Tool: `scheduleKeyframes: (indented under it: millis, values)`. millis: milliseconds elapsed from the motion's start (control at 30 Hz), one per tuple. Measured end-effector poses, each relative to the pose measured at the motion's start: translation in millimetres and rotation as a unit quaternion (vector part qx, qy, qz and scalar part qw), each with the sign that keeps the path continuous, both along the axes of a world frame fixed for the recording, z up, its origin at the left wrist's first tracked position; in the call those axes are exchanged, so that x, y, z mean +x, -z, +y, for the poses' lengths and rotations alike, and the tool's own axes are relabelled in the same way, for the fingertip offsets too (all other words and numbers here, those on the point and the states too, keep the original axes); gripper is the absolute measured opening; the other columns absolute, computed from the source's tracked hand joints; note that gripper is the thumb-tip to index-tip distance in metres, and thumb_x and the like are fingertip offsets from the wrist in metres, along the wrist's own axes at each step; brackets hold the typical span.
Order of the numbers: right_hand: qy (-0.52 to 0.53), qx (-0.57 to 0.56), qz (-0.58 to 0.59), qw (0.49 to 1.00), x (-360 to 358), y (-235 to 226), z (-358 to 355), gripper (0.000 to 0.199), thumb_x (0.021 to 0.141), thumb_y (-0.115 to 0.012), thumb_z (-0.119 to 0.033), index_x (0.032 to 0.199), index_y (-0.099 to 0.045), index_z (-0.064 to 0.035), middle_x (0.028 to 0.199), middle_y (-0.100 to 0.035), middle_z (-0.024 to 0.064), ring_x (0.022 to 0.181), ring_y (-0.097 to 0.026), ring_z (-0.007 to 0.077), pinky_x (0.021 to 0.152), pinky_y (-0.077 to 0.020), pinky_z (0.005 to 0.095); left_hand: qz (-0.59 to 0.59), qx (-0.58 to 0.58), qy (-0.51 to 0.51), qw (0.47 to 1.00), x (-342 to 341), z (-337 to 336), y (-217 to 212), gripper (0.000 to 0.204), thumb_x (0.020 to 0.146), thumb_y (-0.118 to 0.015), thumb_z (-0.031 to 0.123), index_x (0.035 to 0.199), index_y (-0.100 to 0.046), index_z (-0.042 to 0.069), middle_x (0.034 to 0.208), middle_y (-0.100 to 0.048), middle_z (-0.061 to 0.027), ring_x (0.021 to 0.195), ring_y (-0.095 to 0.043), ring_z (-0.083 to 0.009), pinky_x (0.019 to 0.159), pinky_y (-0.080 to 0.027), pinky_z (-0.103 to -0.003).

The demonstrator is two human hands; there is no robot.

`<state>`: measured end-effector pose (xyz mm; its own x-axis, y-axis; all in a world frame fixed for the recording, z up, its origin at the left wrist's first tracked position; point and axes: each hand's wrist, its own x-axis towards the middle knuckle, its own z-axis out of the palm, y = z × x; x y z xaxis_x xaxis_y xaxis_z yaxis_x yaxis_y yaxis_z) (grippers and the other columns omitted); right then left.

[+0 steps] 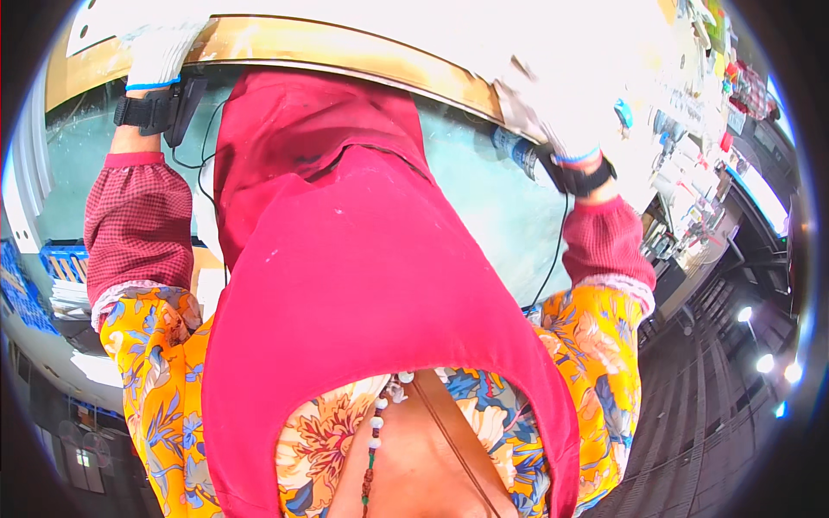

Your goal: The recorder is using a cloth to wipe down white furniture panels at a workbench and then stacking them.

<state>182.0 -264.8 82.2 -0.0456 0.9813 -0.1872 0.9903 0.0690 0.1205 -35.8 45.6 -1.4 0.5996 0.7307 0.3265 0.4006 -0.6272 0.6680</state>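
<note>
A person's two gloved hands reached forward to a pale surface point(414, 26), which lay along the top of the view and was largely washed out by glare; its wood-coloured front band point(337, 45) curved across the view above a red apron point(363, 250). The left hand point(164, 47) lay across the band at upper left; glare hid its fingers, so whether its grip was released or clenched could not be told. The right hand point(537, 105) was at the band's right end, blurred, its grip likewise indeterminable. Beyond the right hand, the brightly lit zone held a small blue item point(623, 112) and a crowded assortment of articles point(691, 155), mostly too small to identify. Below the band, a pale greenish floor point(484, 216) showed on both sides of the apron. Blue crates point(65, 262) stood at far left, and bright lamps point(764, 363) shone at lower right beside a dark, striped area point(682, 414).
</note>
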Motion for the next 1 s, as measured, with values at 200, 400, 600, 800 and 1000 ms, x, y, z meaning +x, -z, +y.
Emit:
scheduleKeyframes:
  millis: [200, 400, 600, 800, 1000]
  values:
    - [0.476, -0.136, 0.446, 0.745, -8.8, -2.9, 15.3, 0.029, 0.088, -0.061, -0.021, 0.115, -0.063, -0.0102, 0.109, -0.063, 0.0107, 0.095, -0.062, 0.023, 0.078, -0.05, 0.0333, 0.008, 0.19, -0.034, 0.981, -5.5, -12.3, -25.8, 0.005, 0.084, -0.062, 0.012, 0.083, -0.058, 0.009, 0.071, -0.052, -0.0048, 0.065, -0.049, -0.0154, 0.061, -0.043, -0.03]
    - [0.282, 0.023, 0.627, 0.726, -21.5, 8.8, 81.8, 0.022, 0.089, -0.059, -0.022, 0.108, -0.062, -0.0106, 0.092, -0.06, 0.0067, 0.081, -0.057, 0.0187, 0.068, -0.0466, 0.0292, 0.011, 0.073, -0.024, 0.997, 3.1, -0.1, -3.9, 0.008, 0.082, -0.066, 0.014, 0.084, -0.059, 0.011, 0.071, -0.053, -0.0064, 0.065, -0.052, -0.0192, 0.062, -0.045, -0.032]
    - [-0.003, 0.045, -0.023, 0.999, 21.1, 4.7, 26.0, 0.03, 0.086, -0.06, -0.021, 0.115, -0.065, -0.0164, 0.114, -0.06, 0.0091, 0.101, -0.059, 0.0258, 0.082, -0.0483, 0.0336, -0.018, 0.191, -0.05, 0.98, -4.9, -11.1, -22.5, 0.008, 0.081, -0.066, 0.016, 0.085, -0.06, 0.012, 0.072, -0.055, -0.0075, 0.067, -0.055, -0.022, 0.063, -0.046, -0.034]
    - [0.093, 0.099, 0.14, 0.981, 8.1, 27.2, 40.6, 0.029, 0.086, -0.06, -0.021, 0.114, -0.065, -0.015, 0.115, -0.06, 0.0079, 0.101, -0.059, 0.0239, 0.081, -0.0483, 0.0332, -0.007, 0.196, -0.03, 0.98, 16.5, -12.9, -10.0, 0.009, 0.081, -0.066, 0.016, 0.086, -0.06, 0.012, 0.073, -0.055, -0.0076, 0.067, -0.055, -0.0227, 0.063, -0.046, -0.035]
    - [0.072, 0.104, 0.153, 0.98, 2.3, 28.2, 54.1, 0.028, 0.087, -0.06, -0.021, 0.113, -0.065, -0.0136, 0.115, -0.06, 0.0066, 0.1, -0.059, 0.022, 0.08, -0.0483, 0.0328, 0.017, 0.215, -0.049, 0.975, 1.3, -10.0, -26.0, 0.009, 0.081, -0.066, 0.017, 0.086, -0.061, 0.012, 0.074, -0.056, -0.0076, 0.068, -0.056, -0.0235, 0.063, -0.046, -0.035]
